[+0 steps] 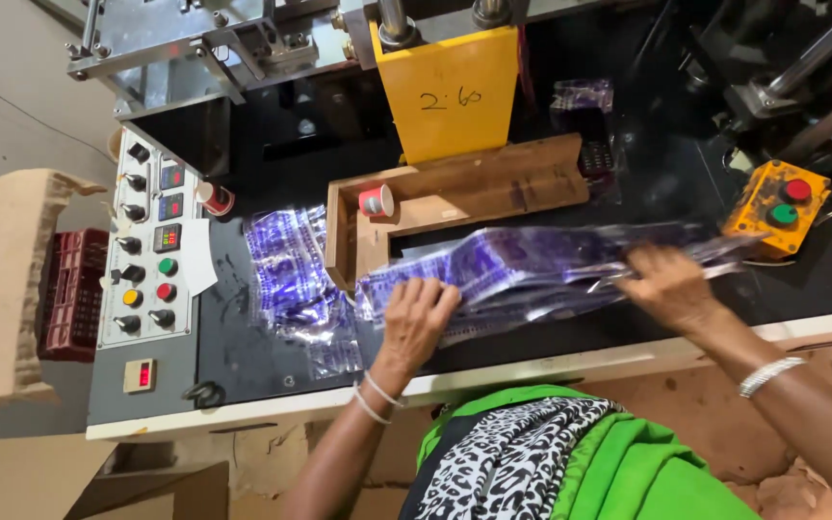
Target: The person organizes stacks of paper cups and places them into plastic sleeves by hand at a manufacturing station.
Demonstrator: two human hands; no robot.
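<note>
A long stack of clear plastic bags with purple print (pixel 532 265) lies across the black machine table, in front of an L-shaped wooden guide (pixel 455 193). My left hand (pixel 418 318) presses flat on the stack's left end, fingers spread. My right hand (pixel 668 284) rests on the stack's right part, fingers curled over the bags' edge. A second, smaller heap of the same purple-printed bags (pixel 293 274) lies to the left of the wooden guide.
A yellow press block (pixel 450 91) stands behind the wooden guide. A grey control panel (pixel 146 250) with knobs and coloured buttons is at left. A yellow box with red and green buttons (pixel 775 204) sits at right. Small tape rolls (pixel 376 200) rest on the guide.
</note>
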